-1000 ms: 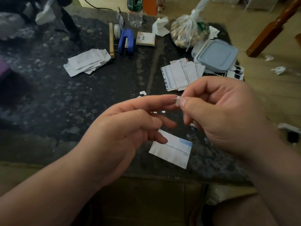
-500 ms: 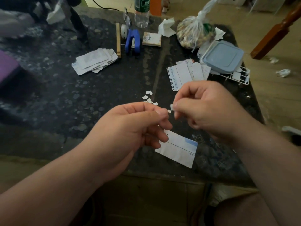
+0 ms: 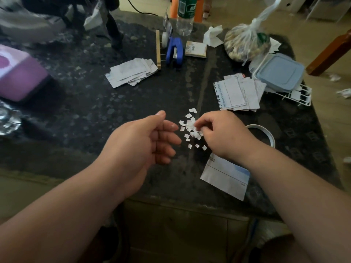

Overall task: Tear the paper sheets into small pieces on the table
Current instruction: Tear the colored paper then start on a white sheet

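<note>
A pile of small white paper pieces [image 3: 187,124] lies on the dark speckled table [image 3: 95,114] between my hands. My right hand [image 3: 222,135] reaches down onto the pile, its curled fingertips pinching among the pieces. My left hand [image 3: 148,141] hovers just left of the pile, fingers loosely curled and holding nothing. A larger torn sheet with a blue corner [image 3: 226,177] lies near the front edge, partly under my right wrist. One stack of paper sheets [image 3: 237,93] sits at the right, another stack [image 3: 131,72] farther back at the left.
A tape roll [image 3: 266,131] lies right of my right hand. Behind are a blue-lidded container [image 3: 279,73] on a white rack [image 3: 298,95], a tied plastic bag [image 3: 245,42], a blue stapler [image 3: 174,50], a bottle [image 3: 185,16]. A purple box [image 3: 20,76] is far left.
Both hands have lowered and moved apart. The right hand carried its pinched scrap down to the pile. The left hand has let go and holds nothing.
</note>
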The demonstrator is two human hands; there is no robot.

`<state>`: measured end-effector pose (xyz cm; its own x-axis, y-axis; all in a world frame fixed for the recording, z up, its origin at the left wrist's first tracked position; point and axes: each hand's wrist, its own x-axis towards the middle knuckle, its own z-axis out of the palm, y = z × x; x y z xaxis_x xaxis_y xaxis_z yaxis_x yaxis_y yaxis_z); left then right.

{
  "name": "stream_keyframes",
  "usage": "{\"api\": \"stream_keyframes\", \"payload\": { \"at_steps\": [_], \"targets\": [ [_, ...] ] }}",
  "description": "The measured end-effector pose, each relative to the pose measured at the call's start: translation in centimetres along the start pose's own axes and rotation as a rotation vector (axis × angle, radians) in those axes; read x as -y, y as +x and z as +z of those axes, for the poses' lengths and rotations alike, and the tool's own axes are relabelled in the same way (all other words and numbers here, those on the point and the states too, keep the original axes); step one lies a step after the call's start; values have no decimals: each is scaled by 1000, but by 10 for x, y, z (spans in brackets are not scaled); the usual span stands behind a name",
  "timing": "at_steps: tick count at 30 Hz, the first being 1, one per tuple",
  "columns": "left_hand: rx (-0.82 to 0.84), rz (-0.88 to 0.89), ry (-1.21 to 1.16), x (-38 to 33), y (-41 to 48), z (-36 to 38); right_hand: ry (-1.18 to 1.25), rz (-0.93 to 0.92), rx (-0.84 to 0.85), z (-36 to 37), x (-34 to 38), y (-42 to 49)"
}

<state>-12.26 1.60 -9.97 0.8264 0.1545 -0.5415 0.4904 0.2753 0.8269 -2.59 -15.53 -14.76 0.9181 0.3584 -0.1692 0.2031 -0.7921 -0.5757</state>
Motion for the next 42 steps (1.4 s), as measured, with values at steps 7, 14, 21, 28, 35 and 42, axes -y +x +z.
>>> {"api": "stream_keyframes", "payload": {
  "at_steps": [7, 14, 21, 28, 35, 42],
  "targets": [
    [-5, 45, 88, 3, 4, -12, -104, 13, -44, -16, 5, -3],
    [19, 109, 313, 5, 6, -8, -562, 248, 368, -22, 7, -39],
    [95, 109, 598, 19, 12, 11, -391, 294, 382, -18, -7, -49],
    [206, 129, 685, 38, 20, 31, 3, 118, 290, -41, -21, -61],
    [68, 111, 182, 30, 10, 43, 442, 184, 155, -64, -32, -73],
    [308, 1, 15, 28, -2, 45, 813, 301, 34, -68, -28, -82]
  ]
}}
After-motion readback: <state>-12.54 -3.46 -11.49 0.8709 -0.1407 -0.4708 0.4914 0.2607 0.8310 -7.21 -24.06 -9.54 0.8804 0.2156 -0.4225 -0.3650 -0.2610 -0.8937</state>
